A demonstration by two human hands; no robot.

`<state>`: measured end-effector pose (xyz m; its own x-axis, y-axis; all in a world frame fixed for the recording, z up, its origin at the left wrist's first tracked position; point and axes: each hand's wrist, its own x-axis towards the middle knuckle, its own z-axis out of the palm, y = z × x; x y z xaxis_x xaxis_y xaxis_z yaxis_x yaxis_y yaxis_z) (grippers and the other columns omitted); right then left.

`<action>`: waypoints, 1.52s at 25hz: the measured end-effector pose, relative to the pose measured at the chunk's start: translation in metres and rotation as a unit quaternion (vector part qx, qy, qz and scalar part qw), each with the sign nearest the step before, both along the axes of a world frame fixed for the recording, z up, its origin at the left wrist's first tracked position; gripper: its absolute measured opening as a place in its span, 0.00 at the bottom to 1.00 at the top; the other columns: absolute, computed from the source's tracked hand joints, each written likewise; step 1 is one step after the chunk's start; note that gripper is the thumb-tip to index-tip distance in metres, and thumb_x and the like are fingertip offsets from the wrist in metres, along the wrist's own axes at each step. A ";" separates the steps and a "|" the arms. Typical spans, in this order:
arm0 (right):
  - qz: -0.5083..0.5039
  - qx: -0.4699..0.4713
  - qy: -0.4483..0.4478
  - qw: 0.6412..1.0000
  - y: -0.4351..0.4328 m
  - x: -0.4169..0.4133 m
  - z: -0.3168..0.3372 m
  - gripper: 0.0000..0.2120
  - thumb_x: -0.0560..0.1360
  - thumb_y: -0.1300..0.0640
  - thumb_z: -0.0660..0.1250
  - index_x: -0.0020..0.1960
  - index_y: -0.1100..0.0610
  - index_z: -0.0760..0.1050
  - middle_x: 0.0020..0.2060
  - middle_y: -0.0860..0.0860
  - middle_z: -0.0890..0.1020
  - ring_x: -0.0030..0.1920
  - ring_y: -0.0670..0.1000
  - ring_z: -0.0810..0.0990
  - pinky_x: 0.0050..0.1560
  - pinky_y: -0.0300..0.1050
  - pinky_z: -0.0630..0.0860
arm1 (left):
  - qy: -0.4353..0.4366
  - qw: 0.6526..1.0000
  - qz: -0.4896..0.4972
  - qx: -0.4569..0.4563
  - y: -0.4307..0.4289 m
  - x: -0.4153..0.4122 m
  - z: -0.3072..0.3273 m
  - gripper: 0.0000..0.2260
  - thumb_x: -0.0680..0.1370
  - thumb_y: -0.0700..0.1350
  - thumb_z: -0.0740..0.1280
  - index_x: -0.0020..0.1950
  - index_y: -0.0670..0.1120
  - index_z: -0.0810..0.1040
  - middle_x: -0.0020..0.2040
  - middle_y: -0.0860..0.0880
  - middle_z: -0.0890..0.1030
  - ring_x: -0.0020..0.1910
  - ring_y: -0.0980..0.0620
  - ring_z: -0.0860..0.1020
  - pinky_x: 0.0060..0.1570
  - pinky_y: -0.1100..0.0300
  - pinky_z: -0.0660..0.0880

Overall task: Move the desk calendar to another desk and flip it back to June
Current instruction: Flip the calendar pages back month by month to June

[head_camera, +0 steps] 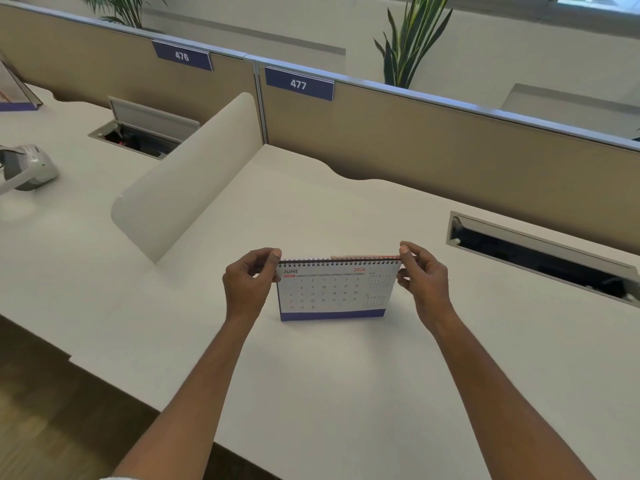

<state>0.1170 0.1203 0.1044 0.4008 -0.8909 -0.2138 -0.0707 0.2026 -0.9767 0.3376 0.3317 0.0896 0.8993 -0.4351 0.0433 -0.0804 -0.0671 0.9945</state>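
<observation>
Two hands: both are on the calendar (334,292), one at each top corner by the spiral binding.
Left hand (249,284): thumb and fingers are pinched narrow on the top left corner.
Right hand (424,280): pinched narrow on the top right corner, fingertips at the end of the coil.
Calendar: stands upright on the desk (346,393) near the middle, its blue base strip on the white top, under the 477 sign (298,84).
Page: the front sheet reads JUNE, with 2026 in red at its right.
Done: judged from this, the flip to June is finished and the calendar sits at a desk; a divider (187,174) parts this desk from the one at left marked 476.
Left: probably only letting go, and perhaps squaring the stand.
Hidden: the back leaf and the pages turned over behind; a reddish edge shows past the coil at top right, and I cannot tell what it is.
Hard to read: the small side months and the lower date rows are blurred.
Cut off: a grey device (27,168) at far left, and a second calendar-like stand at the left edge.
</observation>
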 end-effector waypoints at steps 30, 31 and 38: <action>-0.001 -0.001 0.074 0.997 0.036 -0.009 -0.046 0.17 0.87 0.50 0.54 0.56 0.44 0.82 0.53 0.43 0.87 0.59 0.53 0.84 0.59 0.49 0.81 | 0.172 0.980 0.033 0.094 0.006 -0.039 -0.044 0.20 0.81 0.67 0.59 0.44 0.61 0.87 0.43 0.62 0.89 0.45 0.61 0.87 0.62 0.45 0.81; 0.012 -0.004 0.078 0.997 0.035 -0.012 -0.053 0.17 0.87 0.58 0.55 0.59 0.46 0.82 0.56 0.46 0.87 0.61 0.54 0.83 0.61 0.51 0.81 | 0.168 0.980 0.032 0.103 0.007 -0.040 -0.049 0.19 0.82 0.65 0.59 0.45 0.61 0.86 0.43 0.62 0.88 0.45 0.61 0.87 0.63 0.44 0.81; 0.095 -0.042 0.181 0.978 0.030 -0.018 -0.066 0.32 0.78 0.71 0.56 0.75 0.44 0.74 0.51 0.36 0.87 0.50 0.45 0.84 0.49 0.39 0.78 | 0.193 0.975 -0.036 0.102 0.007 -0.048 -0.050 0.21 0.75 0.76 0.50 0.44 0.76 0.83 0.56 0.57 0.86 0.62 0.51 0.83 0.69 0.51 0.74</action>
<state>0.0986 0.1504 0.0387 0.4733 -0.8276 -0.3019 -0.4430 0.0726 -0.8936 0.2899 0.3383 0.0392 0.7987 -0.4614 -0.3863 0.2850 -0.2754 0.9181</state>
